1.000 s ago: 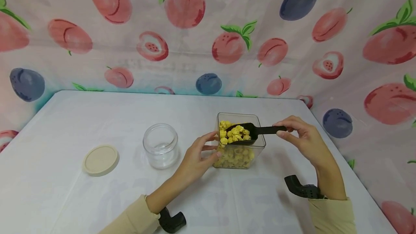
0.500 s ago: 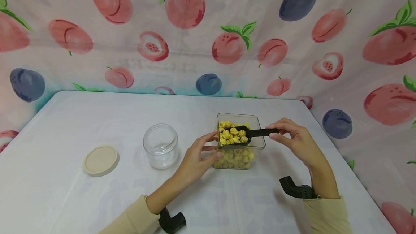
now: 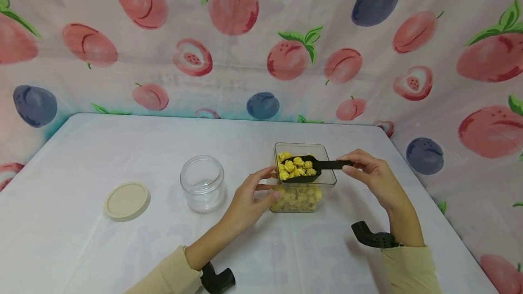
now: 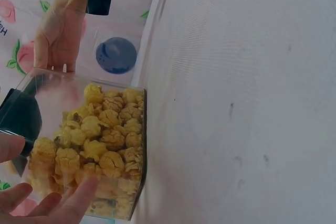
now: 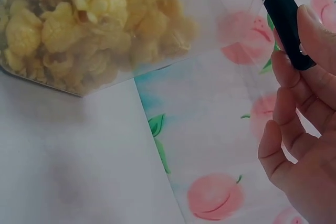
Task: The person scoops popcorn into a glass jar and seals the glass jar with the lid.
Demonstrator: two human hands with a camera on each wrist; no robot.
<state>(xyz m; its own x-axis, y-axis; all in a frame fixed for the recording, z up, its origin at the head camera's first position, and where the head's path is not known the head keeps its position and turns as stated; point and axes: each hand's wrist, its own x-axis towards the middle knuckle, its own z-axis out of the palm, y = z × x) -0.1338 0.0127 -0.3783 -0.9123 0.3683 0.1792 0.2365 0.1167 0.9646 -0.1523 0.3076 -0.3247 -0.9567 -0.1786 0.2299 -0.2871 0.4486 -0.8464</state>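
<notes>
A clear square container (image 3: 303, 194) half full of yellow popcorn (image 4: 100, 140) stands on the white table. My left hand (image 3: 250, 197) holds its left wall, fingers (image 4: 68, 205) against the plastic. My right hand (image 3: 373, 177) pinches the handle of a black scoop (image 3: 304, 168) loaded with popcorn, held level over the container's open top. In the right wrist view the scoop handle (image 5: 281, 17) sits under my thumb, with the popcorn (image 5: 89, 24) seen through the container wall. An empty clear glass jar (image 3: 202, 183) stands left of the container, its beige lid (image 3: 127, 200) lying further left.
A fruit-print cloth (image 3: 261, 40) hangs behind and to the right of the white table (image 3: 122, 149). The table's right edge runs close past my right hand. Black wrist-camera mounts (image 3: 372, 238) sit by both sleeves.
The loaded scoop dipped left into the container, then came back up slightly, level over the rim. My right hand shifted a little left. The left hand stayed on the container.
</notes>
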